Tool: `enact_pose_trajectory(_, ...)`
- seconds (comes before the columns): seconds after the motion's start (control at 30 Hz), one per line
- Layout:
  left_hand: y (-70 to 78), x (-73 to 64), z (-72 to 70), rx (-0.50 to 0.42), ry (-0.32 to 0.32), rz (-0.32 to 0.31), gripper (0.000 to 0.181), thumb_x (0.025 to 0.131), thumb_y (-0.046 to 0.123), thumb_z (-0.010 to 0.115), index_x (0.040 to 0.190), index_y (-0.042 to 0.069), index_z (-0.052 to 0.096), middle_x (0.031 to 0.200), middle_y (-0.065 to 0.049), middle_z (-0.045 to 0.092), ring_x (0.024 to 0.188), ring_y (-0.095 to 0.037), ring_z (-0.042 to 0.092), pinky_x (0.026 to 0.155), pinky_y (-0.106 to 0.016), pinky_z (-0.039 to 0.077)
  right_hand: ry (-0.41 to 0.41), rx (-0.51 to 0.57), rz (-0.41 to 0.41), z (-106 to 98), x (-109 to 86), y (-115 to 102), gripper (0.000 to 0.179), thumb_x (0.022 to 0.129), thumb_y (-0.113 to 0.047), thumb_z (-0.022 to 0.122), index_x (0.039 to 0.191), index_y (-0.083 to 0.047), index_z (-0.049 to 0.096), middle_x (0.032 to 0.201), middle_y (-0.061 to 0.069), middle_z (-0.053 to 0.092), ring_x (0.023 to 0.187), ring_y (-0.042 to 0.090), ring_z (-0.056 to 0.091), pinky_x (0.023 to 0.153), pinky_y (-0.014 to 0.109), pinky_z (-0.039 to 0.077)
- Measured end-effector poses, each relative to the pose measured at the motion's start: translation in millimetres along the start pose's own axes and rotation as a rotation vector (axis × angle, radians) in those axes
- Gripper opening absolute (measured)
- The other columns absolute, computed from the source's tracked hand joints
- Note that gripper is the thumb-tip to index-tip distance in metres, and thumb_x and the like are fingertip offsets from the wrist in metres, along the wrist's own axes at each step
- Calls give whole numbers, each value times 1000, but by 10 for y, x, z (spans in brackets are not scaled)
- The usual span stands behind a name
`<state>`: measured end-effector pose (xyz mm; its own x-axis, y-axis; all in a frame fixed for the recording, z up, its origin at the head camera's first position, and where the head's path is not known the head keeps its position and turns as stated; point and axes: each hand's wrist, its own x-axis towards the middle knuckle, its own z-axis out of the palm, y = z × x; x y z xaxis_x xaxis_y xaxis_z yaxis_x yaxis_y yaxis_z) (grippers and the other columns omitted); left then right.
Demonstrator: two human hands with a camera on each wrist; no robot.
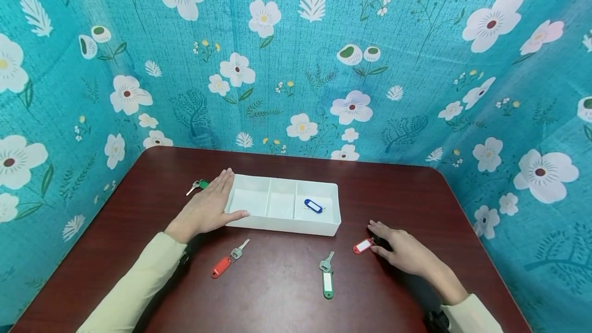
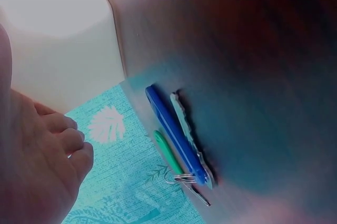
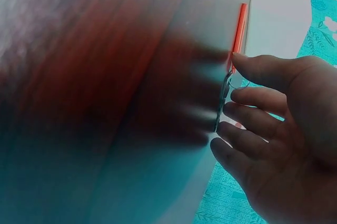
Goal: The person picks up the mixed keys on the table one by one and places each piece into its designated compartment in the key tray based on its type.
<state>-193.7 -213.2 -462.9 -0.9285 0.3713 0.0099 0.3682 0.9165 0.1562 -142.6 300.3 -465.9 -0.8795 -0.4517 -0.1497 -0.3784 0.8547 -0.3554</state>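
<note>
My left hand [image 1: 206, 204] rests on the left end of a white three-compartment tray [image 1: 282, 224], fingers straight and thumb along its front wall. At the right, my right hand [image 1: 402, 251] hovers low over a key with a red tag [image 1: 363, 246]. In the right wrist view its thumb is right at the red tag [image 3: 239, 32], and the loosely bent fingertips are beside the key [image 3: 221, 105]. Beyond my left hand lies a key with a green tag [image 1: 204, 184]. The left wrist view shows a blue tag [image 2: 174, 129] with a key beside the green tag [image 2: 167, 152].
A blue-tagged key [image 1: 313, 206] lies in the tray's right compartment. In front of the tray, on the dark wooden table [image 1: 277, 292], are a red-tagged key [image 1: 222, 266] and a green-tagged key [image 1: 328, 284]. A flowered teal cloth [image 1: 296, 66] hangs behind the table.
</note>
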Motion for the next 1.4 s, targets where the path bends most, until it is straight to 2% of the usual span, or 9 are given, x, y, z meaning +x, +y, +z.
enact_pose_trajectory(0.27, 9, -18, 4, 5, -2, -3, 120, 92, 85, 47, 167, -1, 12, 177, -19, 14, 166, -38, 15, 132, -51, 26, 22, 2, 3, 39, 1, -17, 59, 100, -24, 71, 150, 2, 54, 156, 25, 54, 145, 45, 52, 110, 60, 50)
enact_pose_trajectory(0.47, 10, -28, 21, 2, -8, -7, 119, 92, 84, 48, 167, -2, 15, 177, -19, 14, 165, -39, 15, 132, -51, 26, 44, -7, -13, 53, 2, -9, 51, 99, -21, 72, 144, 1, 61, 152, 24, 58, 143, 44, 55, 108, 60, 52)
enact_pose_trajectory(0.77, 11, -9, 22, 16, -9, -9, 124, 89, 91, 40, 167, -2, 14, 177, -19, 15, 165, -38, 15, 133, -51, 25, 96, -44, -41, 37, 39, 24, 41, 94, -14, 78, 132, -2, 72, 141, 23, 68, 131, 42, 66, 98, 54, 59)
enact_pose_trajectory(1.03, 11, 4, 15, 8, -3, -15, 122, 90, 88, 45, 167, -2, 14, 177, -19, 15, 165, -39, 16, 132, -51, 26, 107, -67, -49, -5, 63, 5, 36, 93, -14, 79, 126, -2, 76, 137, 22, 71, 123, 40, 71, 93, 50, 62)
enact_pose_trajectory(1.27, 9, 6, 22, 5, -8, -15, 123, 90, 89, 43, 167, -2, 14, 177, -19, 15, 165, -38, 15, 132, -51, 26, 121, -79, -46, -15, 78, -8, 28, 91, -11, 80, 118, -3, 80, 134, 21, 72, 120, 38, 73, 90, 48, 63)
enact_pose_trajectory(1.4, 9, 8, 14, 10, -1, -13, 122, 90, 89, 43, 167, -2, 15, 177, -19, 15, 165, -39, 16, 132, -51, 27, 119, -87, -49, -30, 95, -12, 26, 91, -9, 80, 116, -3, 81, 132, 21, 73, 117, 38, 75, 83, 41, 65)
